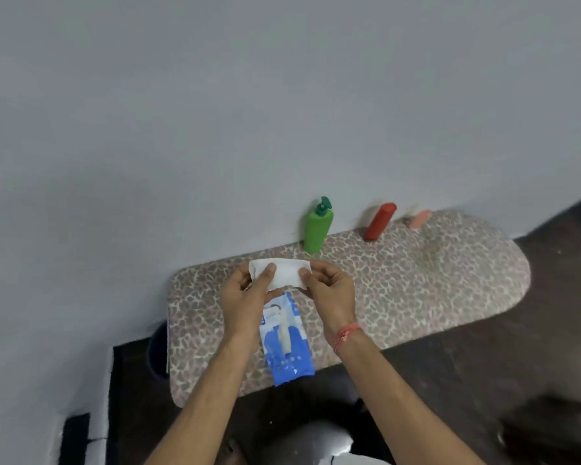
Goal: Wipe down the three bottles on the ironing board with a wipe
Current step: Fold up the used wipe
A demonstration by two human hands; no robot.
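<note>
Both hands up: left hand (245,293) and right hand (329,290) pinch the white wipe (284,275) at its ends (long axis running left-right) above the blue wipes pack (287,347).

1. A home, likely a laundry or utility corner: a padded ironing board (416,297) in a leopard-print cover stands against a plain grey wall (215,112).
2. Household bottles stand along its far edge, over a dark floor (534,347).
</note>
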